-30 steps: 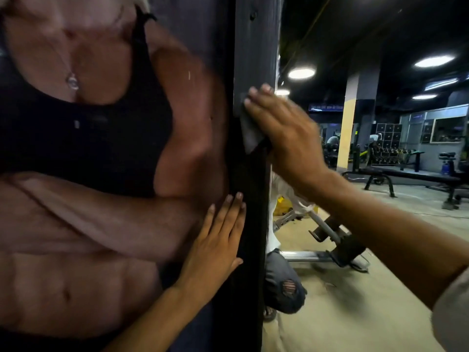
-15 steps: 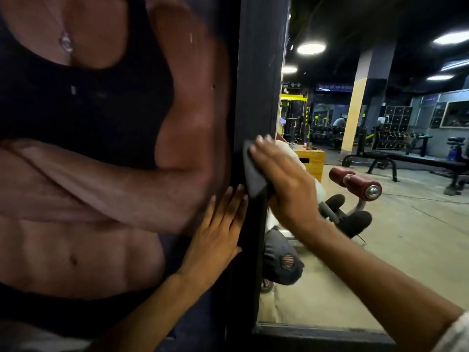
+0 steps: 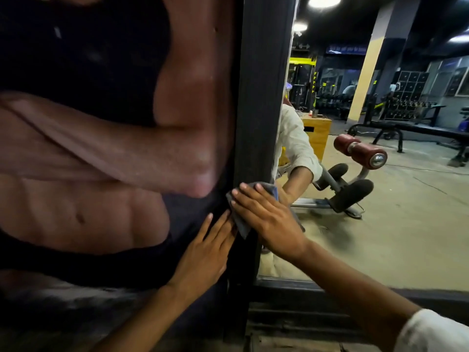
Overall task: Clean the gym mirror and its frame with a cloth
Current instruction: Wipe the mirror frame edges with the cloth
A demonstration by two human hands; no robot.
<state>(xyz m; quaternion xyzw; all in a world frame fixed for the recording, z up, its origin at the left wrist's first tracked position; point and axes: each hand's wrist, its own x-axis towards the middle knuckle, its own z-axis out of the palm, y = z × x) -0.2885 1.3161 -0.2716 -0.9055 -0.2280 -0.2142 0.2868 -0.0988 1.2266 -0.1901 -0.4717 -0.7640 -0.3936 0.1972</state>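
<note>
Head view: right hand [image 3: 266, 222] presses the grey cloth [image 3: 241, 227] against the mirror frame [image 3: 264, 97], cloth under its straight fingers [image 3: 250, 196]; left hand [image 3: 205, 252] rests flat, fingers extended, on the adjacent poster [image 3: 101, 148].

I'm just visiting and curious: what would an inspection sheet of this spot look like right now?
Surface: dark vertical frame between a wall poster and the mirror.
Job's things: grey cloth, pressed on the frame.
Clutter: nothing seen.
Grips: right hand flat on the cloth; left hand flat on the poster.
Cables: thin line on the reflected floor; cannot tell if it is a cable.
Surroundings: reflected gym with red roller pads, yellow pillar, ceiling light.
</note>
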